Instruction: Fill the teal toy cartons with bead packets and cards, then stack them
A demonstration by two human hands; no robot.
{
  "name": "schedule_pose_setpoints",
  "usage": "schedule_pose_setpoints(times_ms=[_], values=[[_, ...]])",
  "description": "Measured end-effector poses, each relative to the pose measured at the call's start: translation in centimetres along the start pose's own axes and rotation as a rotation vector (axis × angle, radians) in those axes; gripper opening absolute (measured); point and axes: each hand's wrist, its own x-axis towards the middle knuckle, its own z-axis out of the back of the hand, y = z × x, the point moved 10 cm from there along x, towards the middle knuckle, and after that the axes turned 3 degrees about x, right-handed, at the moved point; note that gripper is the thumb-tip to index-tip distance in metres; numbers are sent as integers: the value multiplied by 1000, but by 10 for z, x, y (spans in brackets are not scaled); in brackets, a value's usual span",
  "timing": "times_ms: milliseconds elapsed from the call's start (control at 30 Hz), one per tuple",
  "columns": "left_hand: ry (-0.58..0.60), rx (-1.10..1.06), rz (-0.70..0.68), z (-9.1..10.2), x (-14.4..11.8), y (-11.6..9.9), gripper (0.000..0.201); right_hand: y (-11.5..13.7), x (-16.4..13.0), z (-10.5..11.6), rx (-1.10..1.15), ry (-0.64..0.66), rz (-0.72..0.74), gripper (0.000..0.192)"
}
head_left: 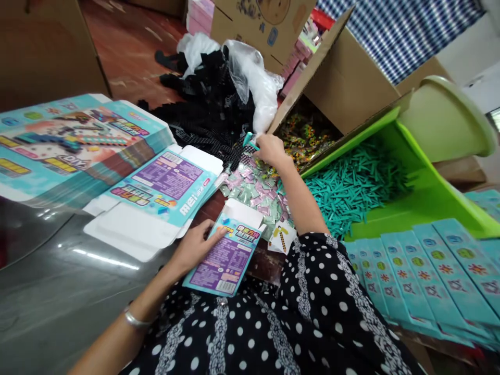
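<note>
My left hand is closed on the side of a small teal and purple carton, its top flap standing open toward the far side. My right hand reaches forward, fingers pinched round small teal plastic sticks that poke out to its left. Below that hand lies a spread of small pink and green sachets. A white card with a pickaxe picture rests beside my right forearm. Black studded plastic parts are heaped just left of my right hand.
Flat unfolded cartons and a tall stack of printed cartons stand at left. On the right, a tipped green bin holds teal sticks, near a cardboard box of bagged orange-green pieces. Filled teal cartons stand in rows at lower right.
</note>
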Motion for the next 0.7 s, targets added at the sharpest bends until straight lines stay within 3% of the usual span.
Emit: schedule_pose_setpoints(times_ms=[133,333,533,600,700], values=[[1,-69,5,1,2,0,67,-22,-74,14,88,25,37,13],[-12,-185,27,-1,2,-10,76,19,-162,9,60,71,180,15],[-24,-240,-20,-6,-5,-38,77,57,-207,29,159,106,336,24],[-31,-253,-35,-6,-8,-46,77,56,-213,40,246,92,381,26],[-34,-273,-49,-5,-13,-53,77,45,-212,49,266,66,354,13]])
